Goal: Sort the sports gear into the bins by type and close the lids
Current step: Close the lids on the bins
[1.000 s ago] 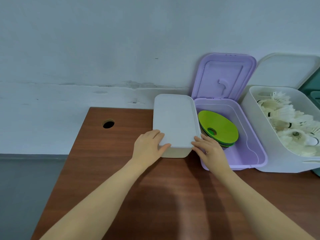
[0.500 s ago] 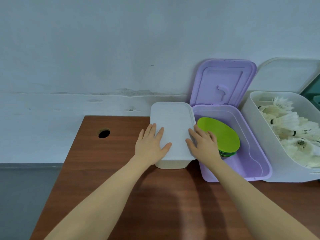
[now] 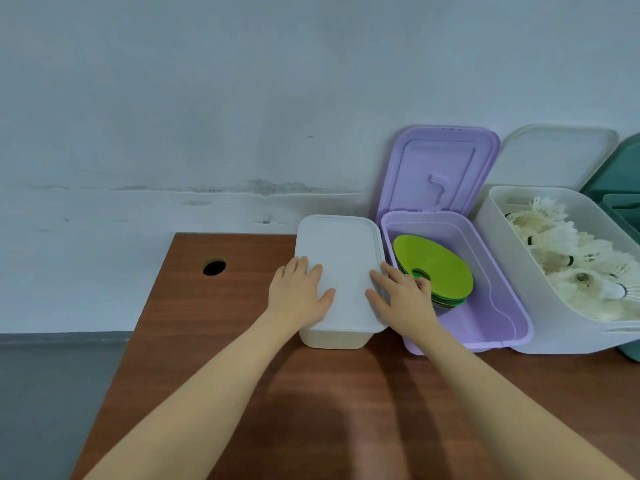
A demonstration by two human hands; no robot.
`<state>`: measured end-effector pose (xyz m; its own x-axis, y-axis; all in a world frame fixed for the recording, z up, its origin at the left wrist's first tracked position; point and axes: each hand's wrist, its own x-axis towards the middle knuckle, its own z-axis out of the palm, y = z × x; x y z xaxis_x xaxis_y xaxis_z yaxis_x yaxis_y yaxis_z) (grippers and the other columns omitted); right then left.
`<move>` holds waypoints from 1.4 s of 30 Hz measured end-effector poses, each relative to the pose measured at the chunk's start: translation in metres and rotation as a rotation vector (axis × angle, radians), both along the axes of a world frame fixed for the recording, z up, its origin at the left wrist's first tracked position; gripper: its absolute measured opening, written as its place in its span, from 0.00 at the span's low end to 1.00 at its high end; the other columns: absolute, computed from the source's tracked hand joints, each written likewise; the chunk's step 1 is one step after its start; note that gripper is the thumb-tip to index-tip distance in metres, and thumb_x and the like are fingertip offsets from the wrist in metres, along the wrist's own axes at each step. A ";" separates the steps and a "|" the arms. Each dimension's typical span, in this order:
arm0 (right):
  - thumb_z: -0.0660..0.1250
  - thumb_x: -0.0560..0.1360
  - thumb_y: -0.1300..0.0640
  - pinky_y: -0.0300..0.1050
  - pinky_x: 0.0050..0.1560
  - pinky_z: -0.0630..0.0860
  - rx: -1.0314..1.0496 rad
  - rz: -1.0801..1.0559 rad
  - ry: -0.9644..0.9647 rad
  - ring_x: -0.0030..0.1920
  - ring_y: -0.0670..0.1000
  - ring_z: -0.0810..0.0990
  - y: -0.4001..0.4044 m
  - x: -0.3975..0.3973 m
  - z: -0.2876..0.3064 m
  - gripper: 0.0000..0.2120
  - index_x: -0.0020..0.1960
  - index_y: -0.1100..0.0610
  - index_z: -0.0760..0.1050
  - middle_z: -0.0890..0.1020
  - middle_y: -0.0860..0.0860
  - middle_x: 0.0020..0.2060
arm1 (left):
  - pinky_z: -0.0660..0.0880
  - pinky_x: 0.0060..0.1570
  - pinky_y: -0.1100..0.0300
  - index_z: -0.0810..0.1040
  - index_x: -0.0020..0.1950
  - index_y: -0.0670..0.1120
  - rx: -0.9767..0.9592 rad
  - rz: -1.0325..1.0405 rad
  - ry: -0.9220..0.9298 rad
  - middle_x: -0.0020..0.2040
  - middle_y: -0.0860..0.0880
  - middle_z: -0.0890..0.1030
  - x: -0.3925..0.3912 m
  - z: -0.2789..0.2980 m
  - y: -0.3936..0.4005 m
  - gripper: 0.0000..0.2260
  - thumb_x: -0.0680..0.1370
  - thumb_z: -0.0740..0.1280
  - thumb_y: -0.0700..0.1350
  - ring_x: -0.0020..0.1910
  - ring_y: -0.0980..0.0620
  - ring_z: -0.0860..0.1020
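Note:
A small white bin (image 3: 330,339) stands on the brown table with its white lid (image 3: 341,258) down. My left hand (image 3: 299,294) lies flat on the lid's left side, fingers straight. My right hand (image 3: 401,299) presses flat on the lid's right edge. To the right, a purple bin (image 3: 502,306) stands with its lid (image 3: 438,171) raised and a stack of green disc cones (image 3: 436,268) inside. Further right, a large white bin (image 3: 519,271) holds several white shuttlecocks (image 3: 571,268), its lid (image 3: 557,155) leaning back against the wall.
A dark green bin (image 3: 620,188) shows partly at the right edge. The table (image 3: 311,410) has a round cable hole (image 3: 214,267) at its far left. The wall runs right behind the bins. Grey floor lies left of the table.
Both hands slid from the lid's near corners further up onto the lid and now lie flat on it. The view has shifted slightly.

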<state>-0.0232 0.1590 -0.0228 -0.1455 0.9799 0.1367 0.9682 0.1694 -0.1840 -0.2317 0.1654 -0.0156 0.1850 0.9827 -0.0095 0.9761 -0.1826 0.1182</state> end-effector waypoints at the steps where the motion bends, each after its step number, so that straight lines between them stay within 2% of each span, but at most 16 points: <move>1: 0.61 0.76 0.45 0.49 0.59 0.57 0.001 0.004 -0.010 0.63 0.53 0.72 0.002 0.002 0.004 0.19 0.65 0.48 0.72 0.71 0.48 0.68 | 0.57 0.68 0.52 0.62 0.72 0.48 0.016 0.005 -0.013 0.72 0.44 0.63 0.002 0.004 0.002 0.26 0.78 0.51 0.60 0.72 0.46 0.57; 3: 0.61 0.77 0.46 0.49 0.62 0.58 0.028 -0.012 -0.004 0.65 0.54 0.70 0.005 0.009 0.012 0.20 0.68 0.47 0.69 0.69 0.48 0.70 | 0.54 0.70 0.52 0.59 0.74 0.48 0.025 0.013 -0.065 0.75 0.44 0.59 0.008 0.011 0.005 0.26 0.80 0.52 0.58 0.74 0.46 0.55; 6: 0.57 0.76 0.45 0.51 0.62 0.62 0.042 -0.042 0.030 0.66 0.57 0.70 0.018 0.030 0.031 0.23 0.69 0.49 0.69 0.68 0.52 0.70 | 0.51 0.71 0.52 0.56 0.76 0.48 0.093 -0.002 -0.097 0.76 0.45 0.56 0.024 0.027 0.021 0.25 0.80 0.52 0.57 0.75 0.46 0.53; 11: 0.61 0.75 0.49 0.56 0.59 0.68 0.154 -0.042 0.005 0.61 0.62 0.74 0.059 0.085 0.066 0.22 0.68 0.54 0.70 0.71 0.57 0.67 | 0.57 0.66 0.53 0.58 0.74 0.48 0.219 -0.042 -0.086 0.73 0.44 0.62 0.072 0.062 0.066 0.25 0.79 0.54 0.56 0.70 0.45 0.62; 14: 0.60 0.77 0.49 0.56 0.62 0.65 0.185 -0.070 0.024 0.63 0.62 0.71 0.092 0.124 0.090 0.25 0.72 0.54 0.64 0.67 0.57 0.70 | 0.58 0.67 0.51 0.55 0.76 0.45 0.250 -0.043 -0.117 0.75 0.40 0.59 0.107 0.081 0.096 0.30 0.77 0.49 0.60 0.70 0.41 0.63; 18: 0.63 0.76 0.50 0.56 0.65 0.61 0.233 -0.116 0.071 0.68 0.63 0.65 0.140 0.166 0.109 0.31 0.75 0.55 0.56 0.60 0.60 0.73 | 0.56 0.68 0.49 0.44 0.77 0.46 0.271 0.053 -0.089 0.76 0.39 0.51 0.148 0.097 0.139 0.33 0.79 0.54 0.59 0.71 0.40 0.59; 22: 0.65 0.74 0.49 0.58 0.65 0.61 0.249 -0.100 0.106 0.68 0.65 0.64 0.178 0.186 0.105 0.37 0.76 0.58 0.52 0.58 0.63 0.73 | 0.61 0.66 0.48 0.41 0.77 0.47 0.277 0.121 -0.091 0.76 0.38 0.51 0.175 0.098 0.168 0.34 0.79 0.53 0.60 0.69 0.38 0.63; 26: 0.62 0.74 0.46 0.58 0.63 0.65 0.220 -0.043 0.172 0.65 0.67 0.67 0.192 0.191 0.094 0.37 0.76 0.58 0.51 0.58 0.65 0.72 | 0.67 0.59 0.47 0.40 0.77 0.49 0.216 0.180 -0.242 0.74 0.38 0.55 0.189 0.097 0.183 0.33 0.79 0.54 0.58 0.61 0.36 0.70; 28: 0.58 0.72 0.44 0.60 0.59 0.69 0.250 -0.017 0.230 0.60 0.69 0.71 0.195 0.195 0.089 0.36 0.75 0.60 0.55 0.64 0.66 0.69 | 0.68 0.58 0.47 0.40 0.76 0.50 0.176 0.188 -0.356 0.73 0.38 0.55 0.193 0.095 0.186 0.33 0.80 0.56 0.56 0.59 0.34 0.72; 30: 0.61 0.73 0.46 0.61 0.60 0.67 0.266 -0.017 0.283 0.61 0.69 0.70 0.199 0.200 0.088 0.36 0.75 0.61 0.54 0.65 0.66 0.67 | 0.69 0.58 0.47 0.41 0.77 0.51 0.162 0.205 -0.465 0.72 0.38 0.56 0.194 0.095 0.189 0.32 0.80 0.56 0.55 0.57 0.33 0.73; 32: 0.66 0.74 0.51 0.60 0.64 0.62 0.246 -0.008 0.315 0.65 0.67 0.65 0.206 0.201 0.090 0.38 0.75 0.63 0.50 0.62 0.66 0.68 | 0.71 0.57 0.47 0.42 0.77 0.50 0.163 0.226 -0.540 0.70 0.38 0.58 0.194 0.096 0.190 0.31 0.80 0.57 0.53 0.55 0.34 0.74; 34: 0.67 0.74 0.54 0.58 0.64 0.60 0.241 0.006 0.336 0.65 0.66 0.64 0.212 0.201 0.091 0.38 0.75 0.63 0.51 0.61 0.65 0.68 | 0.72 0.56 0.48 0.44 0.77 0.50 0.176 0.231 -0.558 0.68 0.38 0.60 0.194 0.097 0.192 0.30 0.80 0.57 0.53 0.54 0.34 0.75; 37: 0.68 0.73 0.55 0.58 0.62 0.65 0.235 0.004 0.443 0.62 0.65 0.67 0.215 0.201 0.089 0.36 0.75 0.60 0.54 0.64 0.67 0.64 | 0.72 0.54 0.50 0.44 0.77 0.52 0.190 0.234 -0.565 0.66 0.38 0.63 0.193 0.094 0.191 0.30 0.80 0.57 0.53 0.53 0.35 0.76; 39: 0.68 0.74 0.56 0.57 0.62 0.67 0.216 0.011 0.522 0.62 0.66 0.68 0.213 0.199 0.084 0.36 0.75 0.59 0.52 0.64 0.68 0.64 | 0.71 0.55 0.51 0.44 0.76 0.54 0.191 0.253 -0.596 0.65 0.38 0.65 0.195 0.093 0.191 0.30 0.80 0.57 0.54 0.53 0.36 0.76; 42: 0.66 0.75 0.58 0.52 0.63 0.65 0.233 0.039 0.633 0.62 0.66 0.68 0.209 0.194 0.088 0.34 0.75 0.59 0.51 0.63 0.68 0.64 | 0.70 0.57 0.51 0.46 0.76 0.56 0.228 0.291 -0.683 0.66 0.39 0.65 0.198 0.096 0.186 0.28 0.80 0.57 0.54 0.55 0.37 0.75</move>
